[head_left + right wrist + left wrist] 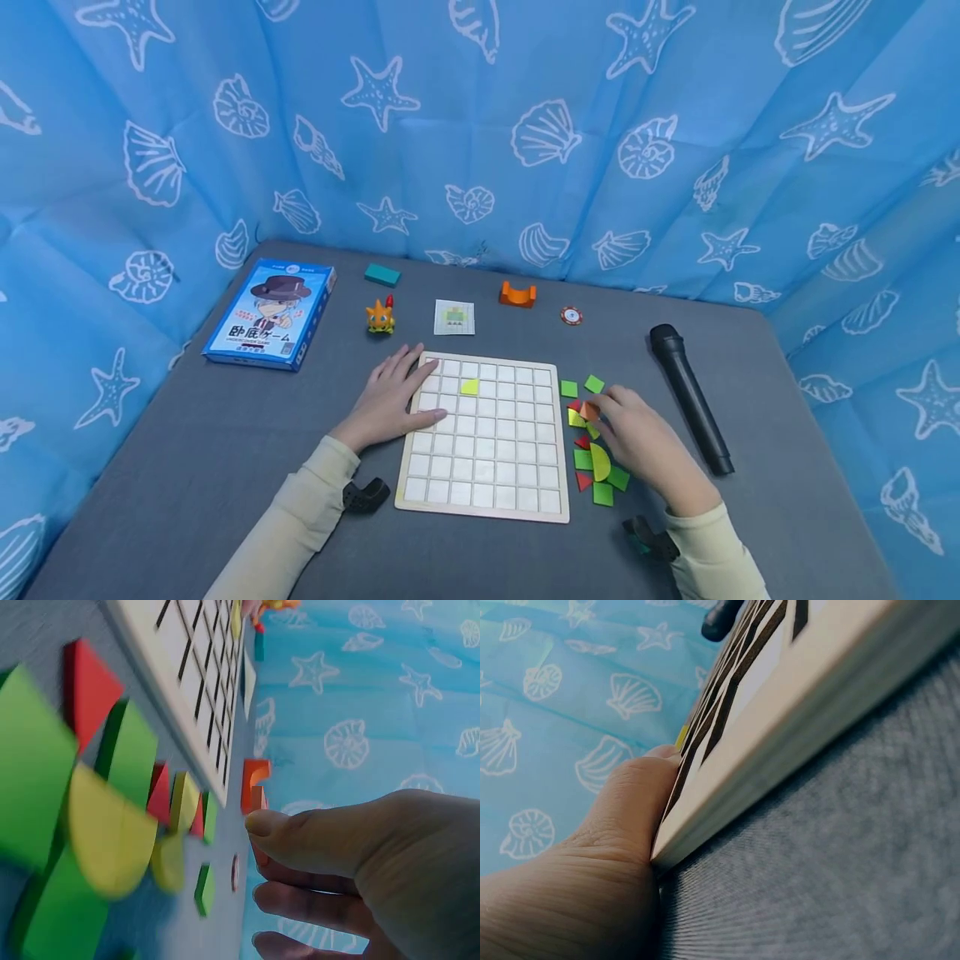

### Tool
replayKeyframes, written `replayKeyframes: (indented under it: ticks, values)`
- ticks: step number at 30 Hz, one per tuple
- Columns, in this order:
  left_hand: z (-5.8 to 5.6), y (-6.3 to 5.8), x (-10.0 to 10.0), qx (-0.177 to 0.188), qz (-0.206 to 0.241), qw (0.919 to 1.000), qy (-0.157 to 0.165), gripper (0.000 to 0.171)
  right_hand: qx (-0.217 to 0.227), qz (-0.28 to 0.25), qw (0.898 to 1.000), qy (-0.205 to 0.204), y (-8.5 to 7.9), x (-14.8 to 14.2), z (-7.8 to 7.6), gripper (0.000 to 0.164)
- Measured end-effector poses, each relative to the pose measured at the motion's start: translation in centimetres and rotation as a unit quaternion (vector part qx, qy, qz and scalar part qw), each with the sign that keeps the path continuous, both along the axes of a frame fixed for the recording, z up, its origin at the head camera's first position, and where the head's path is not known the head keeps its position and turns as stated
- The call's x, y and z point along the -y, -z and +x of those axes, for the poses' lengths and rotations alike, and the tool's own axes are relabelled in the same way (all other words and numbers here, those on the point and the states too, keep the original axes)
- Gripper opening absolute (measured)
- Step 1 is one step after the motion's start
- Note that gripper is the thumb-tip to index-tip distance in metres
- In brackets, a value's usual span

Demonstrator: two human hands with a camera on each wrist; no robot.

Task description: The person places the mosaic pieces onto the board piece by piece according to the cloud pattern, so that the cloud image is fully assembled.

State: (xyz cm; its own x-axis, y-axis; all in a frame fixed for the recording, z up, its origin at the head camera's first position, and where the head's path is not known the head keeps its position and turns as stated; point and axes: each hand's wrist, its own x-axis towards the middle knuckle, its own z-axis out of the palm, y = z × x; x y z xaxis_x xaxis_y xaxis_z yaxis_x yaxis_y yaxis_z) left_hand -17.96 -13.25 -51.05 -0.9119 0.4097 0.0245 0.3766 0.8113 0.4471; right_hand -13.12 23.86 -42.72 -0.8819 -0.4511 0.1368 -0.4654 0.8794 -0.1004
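Observation:
My left hand [386, 404] rests on the left edge of a wooden grid board [484, 448], fingers spread and thumb over its cells. In the left wrist view the thumb [626, 799] lies against the board's rim. One yellow quarter-round piece [469, 387] sits in a cell near the top. Right of the board, my right hand [637, 433] pinches a small orange piece [590, 411] between thumb and fingers, above a loose group of pieces. Among these are a yellow half-round [601, 462], green squares [603, 494] and red triangles [583, 481]. The fingers partly hide the orange piece.
A black microphone [692, 400] lies to the right. Behind the board are a patterned card [454, 317], an orange curved block [517, 294], a poker chip [572, 316], an orange figurine [380, 317] and a teal block [382, 275]. A blue game box [272, 314] lies far left.

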Motion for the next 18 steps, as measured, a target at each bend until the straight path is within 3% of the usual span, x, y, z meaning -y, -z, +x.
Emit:
replayKeyframes:
  ticks: [12,18]
  values:
    - [0.1,-0.2,0.0,0.001,0.011,0.9999,-0.003,0.086,-0.013,-0.019,0.997,-0.078,0.1,4.6,-2.7,0.026]
    - [0.1,-0.2,-0.1,0.002,0.005,1.0,-0.005,0.087,0.031,-0.041,0.995,-0.088,0.2,6.7,-3.7,0.023]
